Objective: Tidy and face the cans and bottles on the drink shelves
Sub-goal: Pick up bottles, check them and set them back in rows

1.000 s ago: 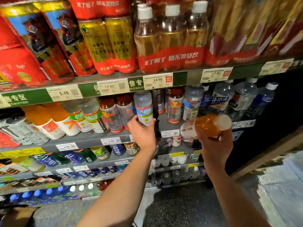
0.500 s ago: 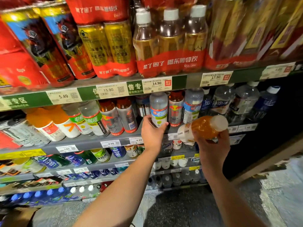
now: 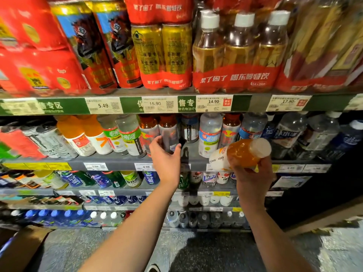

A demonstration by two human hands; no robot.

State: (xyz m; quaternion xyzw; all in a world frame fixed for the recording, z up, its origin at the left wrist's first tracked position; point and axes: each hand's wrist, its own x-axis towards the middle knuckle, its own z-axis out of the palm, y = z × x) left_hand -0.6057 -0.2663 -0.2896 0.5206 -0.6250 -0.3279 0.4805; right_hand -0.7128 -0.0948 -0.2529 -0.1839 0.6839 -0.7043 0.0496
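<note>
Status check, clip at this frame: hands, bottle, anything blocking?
Left hand curled round a silver bottle on the shelf. Right hand grips the orange bottle, tipped sideways. Nothing blocking.

Shop, price tags, stocked drink shelves

glossy plastic bottles, shiny metal cans
</note>
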